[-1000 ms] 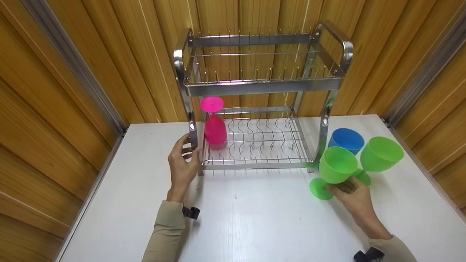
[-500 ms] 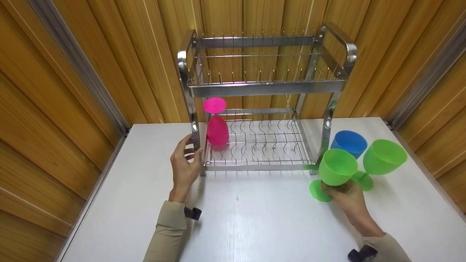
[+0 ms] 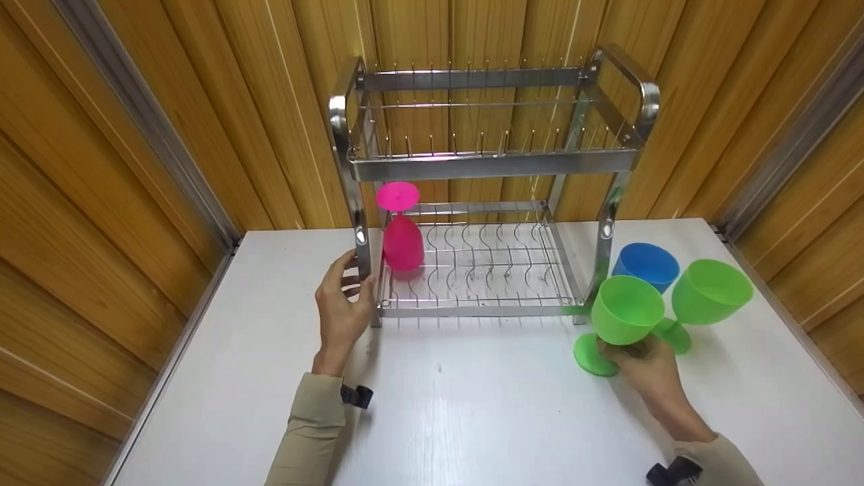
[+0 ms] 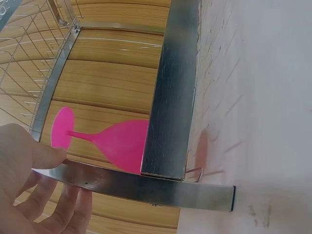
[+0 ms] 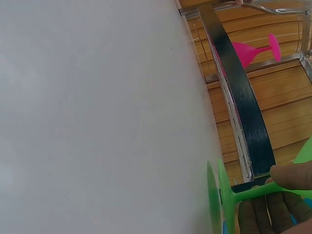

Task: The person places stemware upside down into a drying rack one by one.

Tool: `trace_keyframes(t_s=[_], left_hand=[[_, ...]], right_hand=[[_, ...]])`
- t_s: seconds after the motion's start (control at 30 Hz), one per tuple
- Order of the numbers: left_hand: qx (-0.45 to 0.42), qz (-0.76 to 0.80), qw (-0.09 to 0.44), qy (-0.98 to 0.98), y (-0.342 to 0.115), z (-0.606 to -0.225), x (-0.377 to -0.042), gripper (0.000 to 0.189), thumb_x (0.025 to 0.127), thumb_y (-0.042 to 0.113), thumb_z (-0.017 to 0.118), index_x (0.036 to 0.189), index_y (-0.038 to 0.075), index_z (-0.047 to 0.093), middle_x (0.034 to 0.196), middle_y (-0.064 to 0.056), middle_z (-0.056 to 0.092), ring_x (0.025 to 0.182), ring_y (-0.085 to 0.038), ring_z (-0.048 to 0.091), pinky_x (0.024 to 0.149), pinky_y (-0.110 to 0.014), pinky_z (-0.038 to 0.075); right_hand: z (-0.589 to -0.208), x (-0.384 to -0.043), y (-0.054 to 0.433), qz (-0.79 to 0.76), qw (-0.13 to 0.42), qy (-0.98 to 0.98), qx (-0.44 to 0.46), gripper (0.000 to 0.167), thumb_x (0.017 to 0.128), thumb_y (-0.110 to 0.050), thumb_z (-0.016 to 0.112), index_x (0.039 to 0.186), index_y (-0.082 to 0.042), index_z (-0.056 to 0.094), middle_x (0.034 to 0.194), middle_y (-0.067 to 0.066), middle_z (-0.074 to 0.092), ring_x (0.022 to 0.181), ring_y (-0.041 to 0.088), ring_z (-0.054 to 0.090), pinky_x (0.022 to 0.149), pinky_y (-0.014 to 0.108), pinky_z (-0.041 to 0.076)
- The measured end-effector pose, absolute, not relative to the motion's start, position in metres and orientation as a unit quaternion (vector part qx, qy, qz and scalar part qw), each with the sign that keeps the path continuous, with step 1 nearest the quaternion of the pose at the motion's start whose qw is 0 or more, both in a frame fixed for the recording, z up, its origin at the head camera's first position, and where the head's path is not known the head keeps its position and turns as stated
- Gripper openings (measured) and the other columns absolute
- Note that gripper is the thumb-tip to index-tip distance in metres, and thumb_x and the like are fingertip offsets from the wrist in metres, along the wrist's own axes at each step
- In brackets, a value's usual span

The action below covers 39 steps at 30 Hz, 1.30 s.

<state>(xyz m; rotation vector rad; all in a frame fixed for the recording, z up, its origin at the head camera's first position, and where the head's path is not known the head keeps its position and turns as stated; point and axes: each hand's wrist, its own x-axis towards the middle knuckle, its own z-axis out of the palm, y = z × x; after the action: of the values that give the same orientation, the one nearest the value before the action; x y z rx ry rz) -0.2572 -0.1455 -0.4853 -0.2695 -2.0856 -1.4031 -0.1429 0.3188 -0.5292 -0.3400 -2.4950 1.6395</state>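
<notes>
My left hand (image 3: pixel 343 317) grips the front left upright of a two-tier metal dish rack (image 3: pixel 499 163); in the left wrist view the thumb (image 4: pixel 48 157) lies on the post with the fingers behind it. A pink goblet (image 3: pixel 403 244) stands upside down on the rack's lower tier, beside that post. By its stem, my right hand (image 3: pixel 648 371) holds a green goblet (image 3: pixel 628 312), bowl up, outside the rack's front right corner. Its round foot (image 5: pixel 225 200) is close to the white table in the right wrist view.
Behind the held goblet stand a blue goblet (image 3: pixel 646 264) and another green goblet (image 3: pixel 713 291), both upright. Thin upright prongs line the rack's top tier, and curved wires (image 3: pixel 489 270) cross the lower one. Wood-look panels (image 3: pixel 283 135) enclose the white table (image 3: pixel 472 412) at the back and sides.
My right hand has shifted slightly left with the green goblet, mostly in the first half second. The left hand keeps its grip on the post. The head view has moved a little.
</notes>
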Motion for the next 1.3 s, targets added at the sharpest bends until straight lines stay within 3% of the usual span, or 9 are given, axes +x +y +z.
trace_keyframes(t_s=[0.1, 0.2, 0.43, 0.5, 0.67, 0.87, 1.07, 1.17, 1.3], left_hand=[[-0.098, -0.529, 0.299, -0.788, -0.147, -0.483, -0.256, 0.051, 0.092, -0.004, 0.078, 0.14, 0.0, 0.064, 0.124, -0.019, 0.073, 0.096, -0.035, 0.078, 0.079, -0.048, 0.068], [-0.094, -0.524, 0.3, -0.791, -0.149, -0.48, -0.255, 0.049, 0.092, -0.001, 0.079, 0.139, 0.001, 0.066, 0.125, -0.017, 0.072, 0.098, -0.034, 0.077, 0.08, -0.05, 0.068], [-0.104, -0.51, 0.315, -0.793, -0.145, -0.465, -0.245, 0.044, 0.091, 0.001, 0.079, 0.133, 0.002, 0.068, 0.128, -0.016, 0.069, 0.101, -0.035, 0.074, 0.082, -0.059, 0.065], [-0.116, -0.507, 0.311, -0.796, -0.14, -0.46, -0.24, 0.043, 0.091, 0.002, 0.08, 0.132, 0.002, 0.068, 0.127, -0.016, 0.069, 0.102, -0.035, 0.073, 0.083, -0.058, 0.065], [-0.163, -0.505, 0.287, -0.798, -0.122, -0.447, -0.226, 0.046, 0.09, 0.009, 0.085, 0.133, 0.004, 0.068, 0.124, -0.011, 0.07, 0.104, -0.026, 0.072, 0.084, -0.045, 0.066], [-0.236, -0.544, 0.231, -0.772, -0.098, -0.437, -0.206, 0.052, 0.089, 0.012, 0.087, 0.137, 0.009, 0.067, 0.128, -0.004, 0.07, 0.114, -0.019, 0.071, 0.091, -0.042, 0.065], [-0.281, -0.564, 0.164, -0.759, -0.08, -0.435, -0.187, 0.058, 0.089, 0.022, 0.087, 0.142, 0.016, 0.064, 0.137, 0.003, 0.067, 0.12, -0.016, 0.07, 0.097, -0.043, 0.064], [-0.304, -0.57, 0.143, -0.749, -0.073, -0.435, -0.18, 0.062, 0.089, 0.024, 0.087, 0.144, 0.014, 0.062, 0.141, 0.002, 0.066, 0.124, -0.019, 0.069, 0.099, -0.041, 0.064], [-0.324, -0.579, 0.12, -0.739, -0.064, -0.437, -0.174, 0.066, 0.088, 0.025, 0.088, 0.147, 0.017, 0.06, 0.143, 0.001, 0.063, 0.128, -0.022, 0.067, 0.1, -0.042, 0.063]], right_hand=[[-0.522, -0.139, 0.317, 0.532, 0.081, -0.837, -0.099, 0.061, 0.098, -0.018, 0.079, 0.147, 0.004, 0.052, 0.146, 0.029, 0.06, 0.104, -0.016, 0.055, 0.092, 0.007, 0.05], [-0.514, -0.137, 0.316, 0.512, 0.114, -0.848, -0.078, 0.052, 0.097, -0.018, 0.081, 0.14, 0.004, 0.06, 0.14, 0.027, 0.066, 0.104, -0.016, 0.058, 0.091, 0.005, 0.05], [-0.494, -0.135, 0.313, 0.463, 0.187, -0.866, -0.02, 0.036, 0.092, -0.008, 0.083, 0.127, -0.003, 0.074, 0.116, -0.021, 0.073, 0.103, -0.014, 0.064, 0.09, 0.005, 0.053], [-0.488, -0.134, 0.312, 0.449, 0.2, -0.871, -0.01, 0.035, 0.092, -0.007, 0.083, 0.126, -0.004, 0.075, 0.116, -0.016, 0.075, 0.1, -0.015, 0.063, 0.088, 0.004, 0.052], [-0.475, -0.133, 0.305, 0.429, 0.246, -0.869, 0.028, 0.033, 0.088, 0.006, 0.082, 0.12, 0.001, 0.076, 0.116, 0.02, 0.079, 0.098, -0.018, 0.062, 0.087, 0.003, 0.052], [-0.459, -0.134, 0.29, 0.406, 0.306, -0.854, 0.109, 0.039, 0.083, 0.018, 0.08, 0.118, 0.002, 0.078, 0.107, 0.017, 0.079, 0.099, -0.012, 0.065, 0.087, 0.004, 0.053], [-0.447, -0.134, 0.272, 0.31, 0.36, -0.867, 0.151, 0.046, 0.077, 0.02, 0.084, 0.118, -0.002, 0.079, 0.108, 0.013, 0.079, 0.1, 0.022, 0.078, 0.098, 0.001, 0.047], [-0.444, -0.133, 0.262, 0.237, 0.386, -0.878, 0.155, 0.043, 0.077, 0.017, 0.086, 0.115, -0.001, 0.08, 0.107, 0.015, 0.078, 0.098, 0.032, 0.078, 0.099, 0.011, 0.054], [-0.443, -0.132, 0.251, 0.175, 0.408, -0.88, 0.166, 0.038, 0.078, 0.011, 0.088, 0.114, 0.0, 0.08, 0.104, 0.017, 0.077, 0.093, 0.033, 0.076, 0.083, 0.041, 0.067]])
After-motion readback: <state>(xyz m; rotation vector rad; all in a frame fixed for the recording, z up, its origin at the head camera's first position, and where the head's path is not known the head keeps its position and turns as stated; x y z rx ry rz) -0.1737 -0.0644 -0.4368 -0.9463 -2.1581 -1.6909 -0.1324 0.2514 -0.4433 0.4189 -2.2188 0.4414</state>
